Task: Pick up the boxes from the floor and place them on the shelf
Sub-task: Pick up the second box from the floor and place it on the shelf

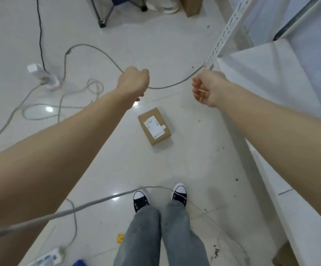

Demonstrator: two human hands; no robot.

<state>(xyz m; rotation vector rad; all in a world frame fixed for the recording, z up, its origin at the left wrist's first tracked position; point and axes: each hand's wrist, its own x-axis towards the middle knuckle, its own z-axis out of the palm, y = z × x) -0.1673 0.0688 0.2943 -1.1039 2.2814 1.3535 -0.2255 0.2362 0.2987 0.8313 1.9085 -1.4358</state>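
Note:
A small brown cardboard box (154, 125) with a white label lies flat on the white tiled floor, a little ahead of my feet. Both my arms are stretched out above it. My left hand (133, 81) hovers beyond and left of the box, fingers curled into a loose fist with nothing in it. My right hand (206, 87) hovers beyond and right of the box, fingers bent but apart, holding nothing. The white shelf (267, 77) with its perforated upright stands at the right.
Grey cables (90, 47) loop over the floor to the left and in front of my shoes. A white power strip (42, 75) lies at the left. A chair base (106, 14) and another brown box (192, 5) stand at the far end.

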